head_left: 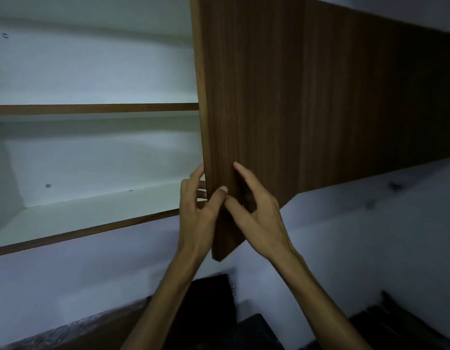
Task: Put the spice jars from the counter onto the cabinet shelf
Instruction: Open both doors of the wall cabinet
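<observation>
A wall cabinet stands open on the left, with white inside walls and two bare shelves, the lower shelf and an upper shelf, both edged in brown. The brown wooden cabinet door swings out in the middle of the view. My left hand grips the door's free edge near its lower corner, fingers behind the panel and thumb on the front. My right hand rests on the door's front face with fingers spread. No spice jars are in view.
A closed brown cabinet front runs off to the right. Below is a pale wall. A dark counter edge and dark objects lie at the bottom of the view.
</observation>
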